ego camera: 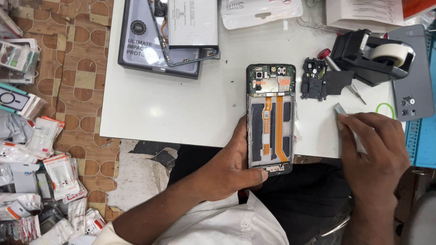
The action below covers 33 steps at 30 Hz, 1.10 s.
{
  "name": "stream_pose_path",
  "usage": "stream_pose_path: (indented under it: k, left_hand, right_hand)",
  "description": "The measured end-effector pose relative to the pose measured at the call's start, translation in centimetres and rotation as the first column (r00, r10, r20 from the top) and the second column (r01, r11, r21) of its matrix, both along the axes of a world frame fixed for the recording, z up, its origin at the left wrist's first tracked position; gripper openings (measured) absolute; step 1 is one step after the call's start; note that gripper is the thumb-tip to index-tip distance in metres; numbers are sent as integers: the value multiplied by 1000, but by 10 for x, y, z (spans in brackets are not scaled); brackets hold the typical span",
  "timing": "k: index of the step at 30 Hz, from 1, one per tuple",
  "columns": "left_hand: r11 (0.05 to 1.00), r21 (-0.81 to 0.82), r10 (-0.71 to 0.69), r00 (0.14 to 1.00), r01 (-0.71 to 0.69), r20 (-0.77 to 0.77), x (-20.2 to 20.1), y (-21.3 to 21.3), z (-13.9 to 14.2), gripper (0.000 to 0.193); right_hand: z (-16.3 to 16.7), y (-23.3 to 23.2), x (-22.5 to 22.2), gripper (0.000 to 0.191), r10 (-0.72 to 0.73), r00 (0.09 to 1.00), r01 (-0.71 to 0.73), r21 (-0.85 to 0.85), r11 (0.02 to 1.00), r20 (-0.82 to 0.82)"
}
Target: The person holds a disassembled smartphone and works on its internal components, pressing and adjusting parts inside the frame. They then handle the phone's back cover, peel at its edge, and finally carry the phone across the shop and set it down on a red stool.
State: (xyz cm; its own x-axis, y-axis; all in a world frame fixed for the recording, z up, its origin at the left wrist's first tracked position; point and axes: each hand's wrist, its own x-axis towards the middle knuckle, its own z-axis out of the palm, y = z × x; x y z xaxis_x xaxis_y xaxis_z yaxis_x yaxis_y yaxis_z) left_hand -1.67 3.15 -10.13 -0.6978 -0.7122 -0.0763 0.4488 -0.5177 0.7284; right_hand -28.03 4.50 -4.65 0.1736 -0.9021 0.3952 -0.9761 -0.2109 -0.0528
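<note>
Your left hand (227, 170) gripping the opened phone (270, 119) by its bottom edge, fingers hidden behind it, your right hand (374, 156) pinching a thin grey strip (341, 110), mostly covered by the fingers

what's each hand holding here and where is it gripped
The left hand grips the opened phone by its lower end, thumb under the bottom edge. The right hand pinches a thin grey strip near its lower part.
</note>
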Motion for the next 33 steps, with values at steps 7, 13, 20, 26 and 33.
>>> stream_pose_path:
  k: [7, 13, 20, 26, 33]
  left_hand:
    - [1000, -18, 4, 1000, -3, 21, 0, 0, 3, 108]
    - [994, 94, -54, 998, 56, -23, 1, -2, 6, 108]
    - [997, 65, -31, 998, 34, -49, 1, -2, 4, 106]
    - [997, 81, -16, 999, 20, -48, 1, -2, 7, 107]
    - [993, 105, -44, 999, 47, -30, 2, -4, 10, 110]
  right_hand:
    - [32, 6, 37, 24, 117, 975, -148, 162, 976, 187]
    - [50, -3, 72, 34, 345, 916, -391, 263, 882, 207]
    - [56, -14, 84, 30, 378, 909, -416, 315, 853, 177]
    - [48, -6, 83, 29, 382, 917, -399, 259, 880, 115]
    - [37, -1, 78, 31, 470, 882, -462, 193, 866, 3]
